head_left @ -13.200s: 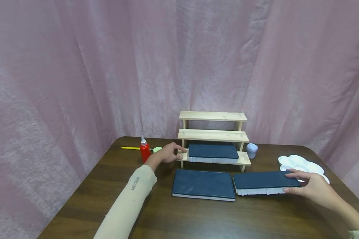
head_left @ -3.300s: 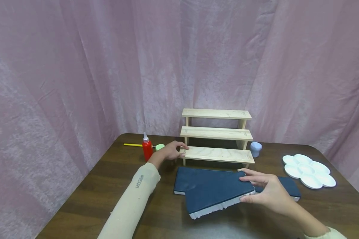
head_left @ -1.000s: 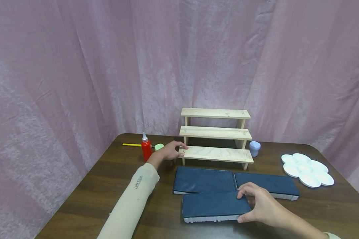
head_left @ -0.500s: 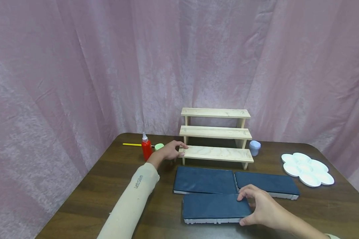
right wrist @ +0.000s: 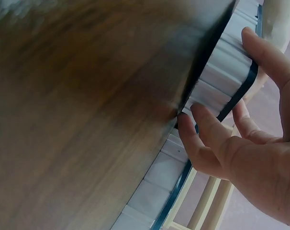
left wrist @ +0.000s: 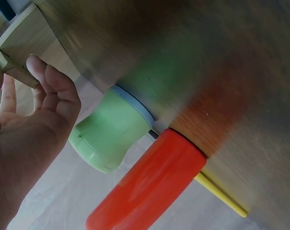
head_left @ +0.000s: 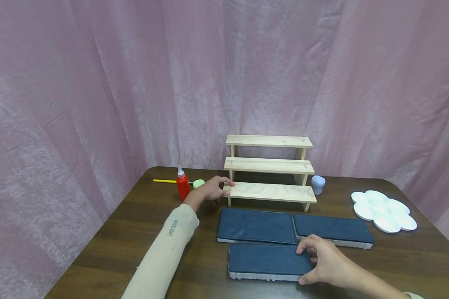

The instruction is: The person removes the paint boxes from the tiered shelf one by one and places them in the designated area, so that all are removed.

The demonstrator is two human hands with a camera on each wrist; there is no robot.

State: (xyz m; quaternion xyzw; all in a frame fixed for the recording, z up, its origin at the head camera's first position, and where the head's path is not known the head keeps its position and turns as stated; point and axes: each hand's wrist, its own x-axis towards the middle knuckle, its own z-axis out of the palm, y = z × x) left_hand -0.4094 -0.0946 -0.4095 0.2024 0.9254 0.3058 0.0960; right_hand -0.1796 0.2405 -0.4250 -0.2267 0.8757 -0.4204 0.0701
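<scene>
Three flat white boxes with dark blue lids lie on the table in front of the wooden three-tier stand [head_left: 269, 165]. My right hand [head_left: 327, 263] holds the front box [head_left: 265, 259] by its right end, thumb at the near edge and fingers at the far side. In the right wrist view, the fingers lie against that box's white side [right wrist: 224, 72]. Behind it sit the left back box [head_left: 256, 226] and the right back box [head_left: 334, 229], end to end. With curled fingers, my left hand [head_left: 212, 189] grips the left end of the lowest shelf [left wrist: 21, 72].
Beside my left hand stand a red squeeze bottle [head_left: 183, 189] and a light green cup [left wrist: 114, 129], with a yellow-handled brush [head_left: 164, 181] behind. A pale blue cup [head_left: 317, 185] is right of the stand. A white flower-shaped palette [head_left: 383, 211] lies farther right.
Earlier the front box was on the lowest shelf; my right hand carried it, tilted, to the table. Lately it slid slightly towards me, off the left back box's edge. My left hand stays put.
</scene>
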